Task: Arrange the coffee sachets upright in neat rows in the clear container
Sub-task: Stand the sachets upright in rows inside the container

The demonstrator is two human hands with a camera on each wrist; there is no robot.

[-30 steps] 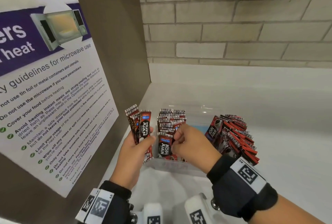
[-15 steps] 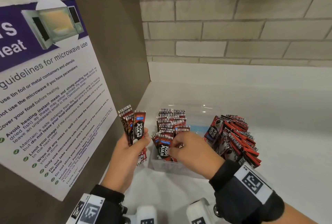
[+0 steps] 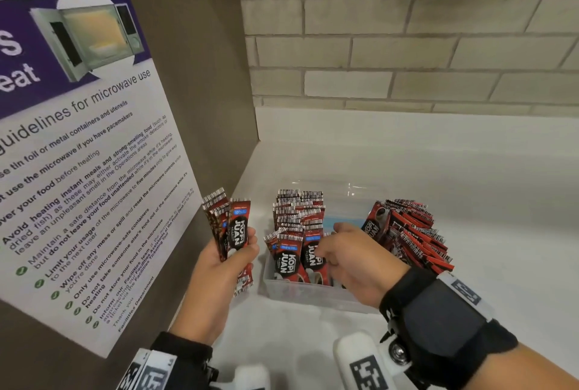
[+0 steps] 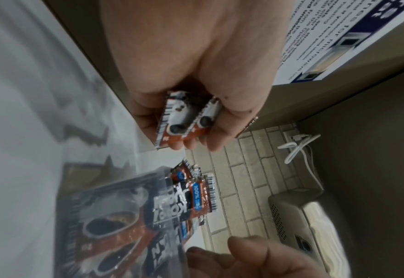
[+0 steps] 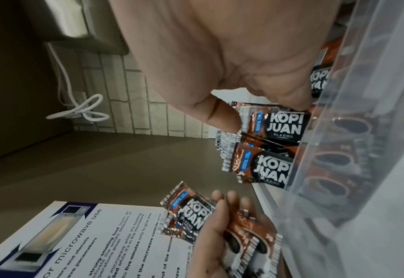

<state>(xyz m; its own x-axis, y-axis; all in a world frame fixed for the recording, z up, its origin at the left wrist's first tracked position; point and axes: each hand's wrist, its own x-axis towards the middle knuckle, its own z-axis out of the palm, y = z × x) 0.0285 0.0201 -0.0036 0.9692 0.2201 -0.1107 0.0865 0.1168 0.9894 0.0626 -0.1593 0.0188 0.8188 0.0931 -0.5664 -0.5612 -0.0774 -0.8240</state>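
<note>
Left hand [image 3: 226,259] raised beside the clear container [image 3: 313,294], thumb and fingers clamped on a small bunch of sachets [image 3: 233,228] held upright; right hand [image 3: 351,259] reaches into the container, fingers curled onto the front upright sachets [image 3: 286,259]; actual grip there cannot be told; loose pile [image 3: 410,233] leans at right.

sachets [image 3: 287,259]: "kopi juan"; poster [image 3: 94,170]: "guidelines for microwave use".

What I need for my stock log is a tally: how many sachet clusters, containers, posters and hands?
Sachet clusters: 3 (left-hand bundle, container rows, right heap)
Clear container: 1
Poster: 1
Hands: 2 (left hand, right hand)
Total: 7
</note>
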